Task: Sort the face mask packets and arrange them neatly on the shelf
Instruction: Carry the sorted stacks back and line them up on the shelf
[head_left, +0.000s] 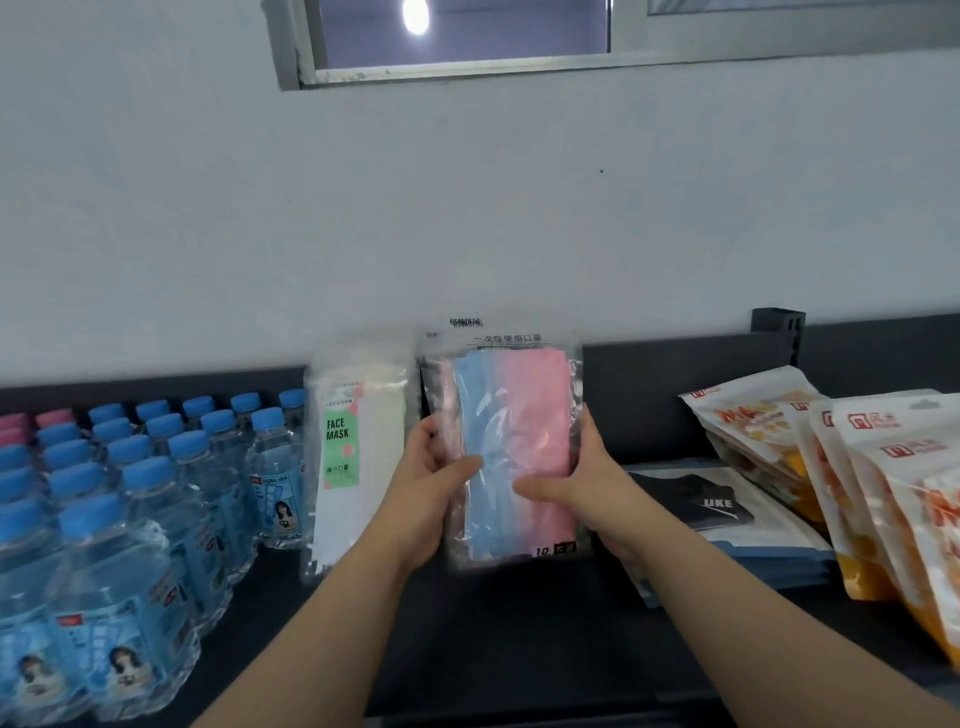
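Observation:
A clear packet of pink and blue face masks (511, 410) stands upright over the dark shelf (519, 623), held from both sides. My left hand (434, 488) grips its left edge with the thumb across the front. My right hand (576, 488) grips its right edge the same way. A white packet with a green "FACE MASK" label (353, 447) stands upright just to the left, leaning against the wall. A black mask packet (711, 499) lies flat on a stack of blue-edged packets (769, 551) to the right.
Rows of blue-capped water bottles (130, 499) fill the shelf's left side, with a few pink caps (31, 421) at the back. Orange and white snack pouches (857, 478) lean at the right. A dark back rail (675, 374) runs along the wall.

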